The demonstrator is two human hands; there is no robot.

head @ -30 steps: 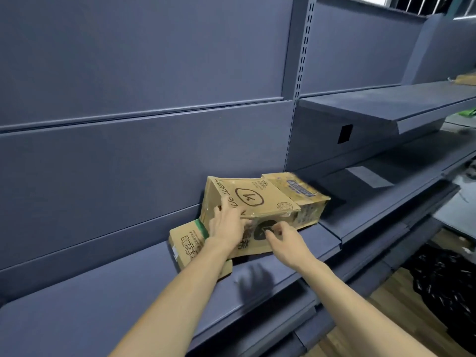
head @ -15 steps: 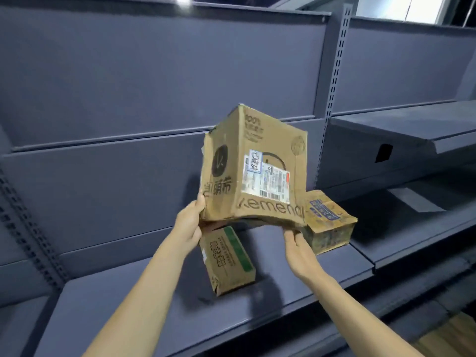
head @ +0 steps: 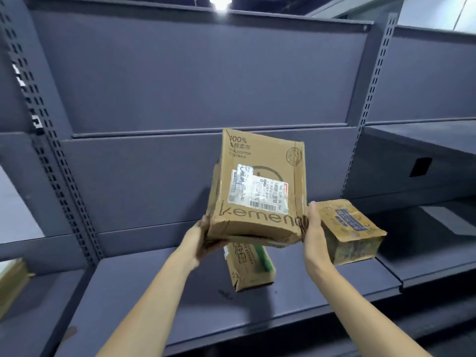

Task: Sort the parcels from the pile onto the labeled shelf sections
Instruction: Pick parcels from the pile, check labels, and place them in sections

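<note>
Cardboard box (head: 257,191), label facing me, sits lifted above the shelf (head: 322,287); my left hand (head: 203,240) cups its lower left corner, my right hand (head: 313,228) presses flat against its right edge.

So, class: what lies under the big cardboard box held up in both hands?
Under the big cardboard box a smaller green-striped parcel lies on the grey shelf. Its far end is hidden by the box.
</note>
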